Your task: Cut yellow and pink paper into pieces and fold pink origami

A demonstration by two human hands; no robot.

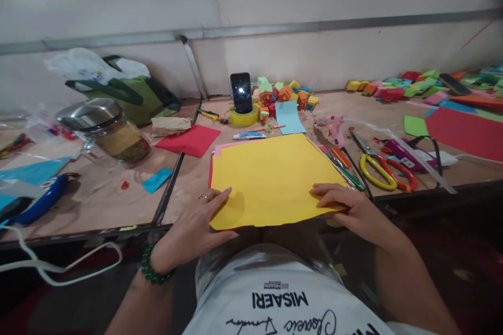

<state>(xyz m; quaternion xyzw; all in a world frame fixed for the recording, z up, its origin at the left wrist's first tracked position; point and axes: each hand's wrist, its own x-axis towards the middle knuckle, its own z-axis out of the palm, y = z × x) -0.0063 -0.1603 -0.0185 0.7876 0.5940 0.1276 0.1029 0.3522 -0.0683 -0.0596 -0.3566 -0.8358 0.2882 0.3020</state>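
While yellow paper (271,178) lies flat, left hand (194,227), right hand (348,207) press near corners, fingers (220,196) extended, clasping nothing.

A wooden table (188,188); at its near edge a yellow sheet (271,178) atop pink sheets (218,147); a red sheet (188,141) and glass jar (113,136) lie left; scissors (377,167) right; a tape roll (243,116) behind.

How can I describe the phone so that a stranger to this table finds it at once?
Start from the big yellow sheet and look past its far edge toward the wall. There a black phone stands upright in a yellow tape roll, just left of a heap of coloured paper cubes. It is the only dark, upright thing there.
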